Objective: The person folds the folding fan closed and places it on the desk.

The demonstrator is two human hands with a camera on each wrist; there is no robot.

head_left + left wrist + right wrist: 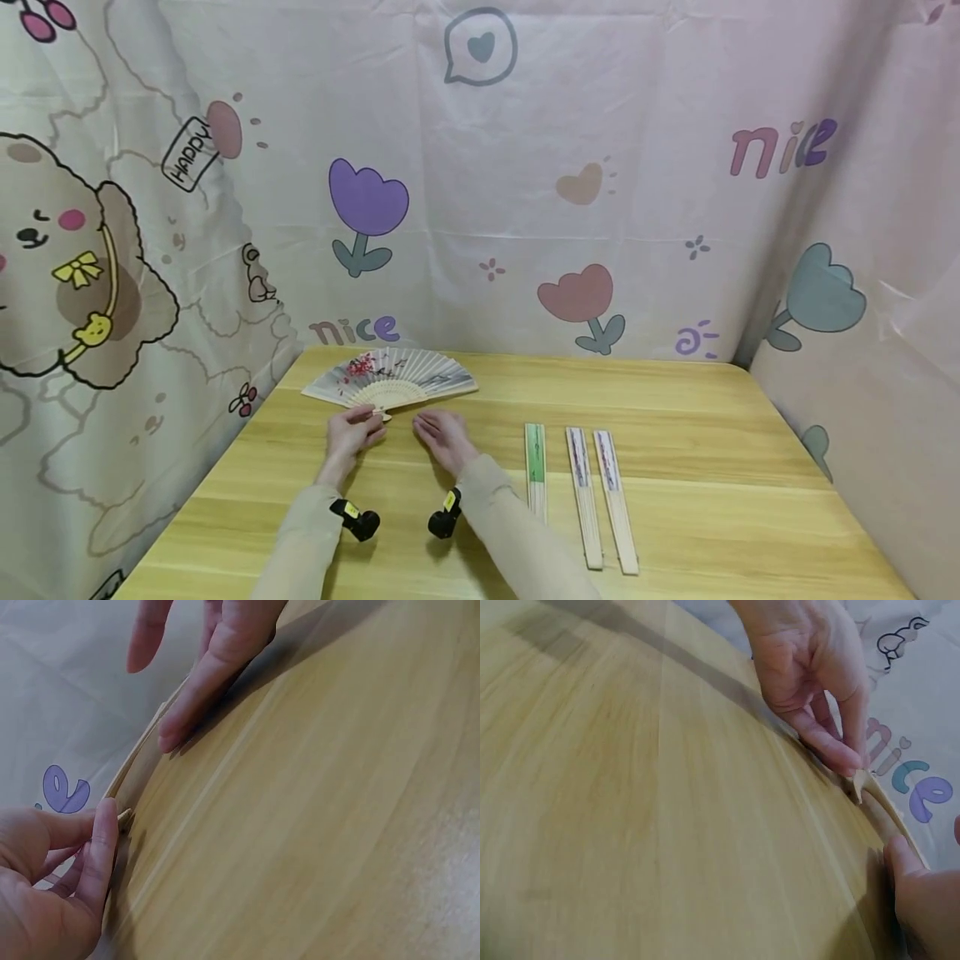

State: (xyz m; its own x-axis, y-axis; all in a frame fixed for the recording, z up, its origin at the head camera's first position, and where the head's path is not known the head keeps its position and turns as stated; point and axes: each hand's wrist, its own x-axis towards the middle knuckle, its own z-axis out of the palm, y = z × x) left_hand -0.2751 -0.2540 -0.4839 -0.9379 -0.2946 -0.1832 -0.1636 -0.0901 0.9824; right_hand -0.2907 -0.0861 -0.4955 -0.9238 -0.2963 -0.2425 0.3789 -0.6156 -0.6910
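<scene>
A spread folding fan (393, 392), printed with red blossoms on grey, lies at the back left of the table. My left hand (349, 435) pinches the fan near its pivot end, thumb against fingers, as the left wrist view also shows. My right hand (444, 437) is just right of the pivot, below the fan's right edge. Its fingers look fairly straight in the left wrist view, near or touching the fan's edge (142, 742); which of the two I cannot tell. In the right wrist view the fan's pale pivot end (859, 781) pokes out beside the left fingertips.
To the right of my right arm lie a folded fan with a green section (536, 454) and two folded fans with purplish patterns, one (583, 492) beside the other (617, 500). A printed cloth (480, 208) hangs behind the wooden table (697, 433) and along its sides.
</scene>
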